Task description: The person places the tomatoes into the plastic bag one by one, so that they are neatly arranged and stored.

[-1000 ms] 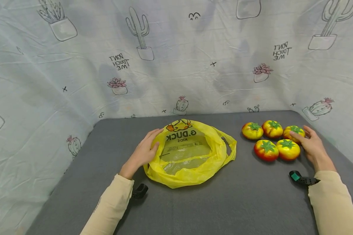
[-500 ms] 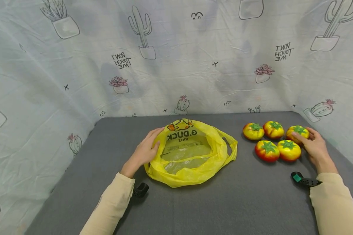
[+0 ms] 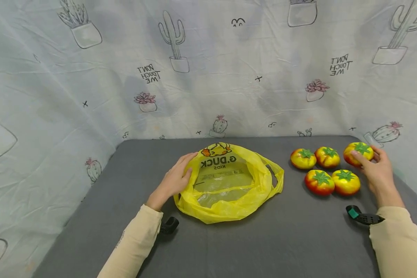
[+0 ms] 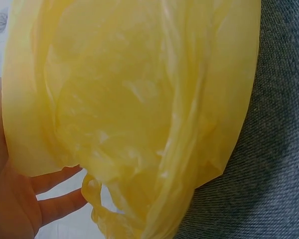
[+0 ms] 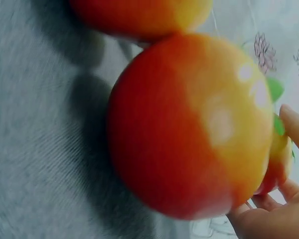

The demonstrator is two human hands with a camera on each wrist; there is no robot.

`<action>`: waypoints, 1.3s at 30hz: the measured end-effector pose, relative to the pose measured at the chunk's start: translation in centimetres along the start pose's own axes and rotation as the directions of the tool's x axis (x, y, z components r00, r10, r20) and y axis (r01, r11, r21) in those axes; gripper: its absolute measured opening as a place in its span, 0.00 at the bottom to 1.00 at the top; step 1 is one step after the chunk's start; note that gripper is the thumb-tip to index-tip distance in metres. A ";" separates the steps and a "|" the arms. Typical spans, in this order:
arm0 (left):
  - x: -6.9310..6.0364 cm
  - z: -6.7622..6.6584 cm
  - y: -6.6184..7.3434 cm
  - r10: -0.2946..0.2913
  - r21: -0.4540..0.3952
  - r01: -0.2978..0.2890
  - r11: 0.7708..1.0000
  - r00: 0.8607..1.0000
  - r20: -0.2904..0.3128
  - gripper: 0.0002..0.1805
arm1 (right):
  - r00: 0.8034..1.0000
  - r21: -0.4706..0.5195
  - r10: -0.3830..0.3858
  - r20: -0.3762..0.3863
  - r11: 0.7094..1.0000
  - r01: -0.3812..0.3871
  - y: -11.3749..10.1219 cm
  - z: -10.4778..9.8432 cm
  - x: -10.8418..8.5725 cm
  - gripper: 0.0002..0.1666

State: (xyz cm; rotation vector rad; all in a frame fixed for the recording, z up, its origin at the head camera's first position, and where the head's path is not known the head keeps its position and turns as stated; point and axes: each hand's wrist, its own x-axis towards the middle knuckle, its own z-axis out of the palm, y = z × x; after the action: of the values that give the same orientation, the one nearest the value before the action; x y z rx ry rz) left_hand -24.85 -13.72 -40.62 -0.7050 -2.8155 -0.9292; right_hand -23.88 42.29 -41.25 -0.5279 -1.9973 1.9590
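Note:
Beside the left side of a yellow plastic bag, the left hand rests against its rim with fingers fairly straight. In the left wrist view the fingers pass partly behind the bag. The right hand pinches a red-yellow toy tomato with a green leaf top, thumb in front, other fingers behind. It hangs just above the table, behind a yellow tomato. In the right wrist view the held tomato is mostly hidden by a nearer one.
Three other tomatoes lie on the grey table: two at the back and one in front. The bag's mouth stands wide, its loop handle lying to the right. A printed cloth hangs behind the table.
The right hand has lifted its tomato off the table, a little up and away from the others. The left hand keeps its place at the bag; the head view has shifted slightly.

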 end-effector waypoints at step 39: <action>-0.1 0.0 0.1 -0.067 0.014 0.068 0.998 0.998 -0.014 0.29 | 0.962 -0.541 -0.149 0.229 0.802 0.253 -4.6 3.3 -3.4 0.53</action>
State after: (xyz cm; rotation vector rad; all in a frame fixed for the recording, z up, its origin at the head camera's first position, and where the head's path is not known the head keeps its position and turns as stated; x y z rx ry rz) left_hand -24.66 -13.66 -40.59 -0.6034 -2.8478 -0.9200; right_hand -22.56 37.76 -36.60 -0.2463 -2.6371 1.2988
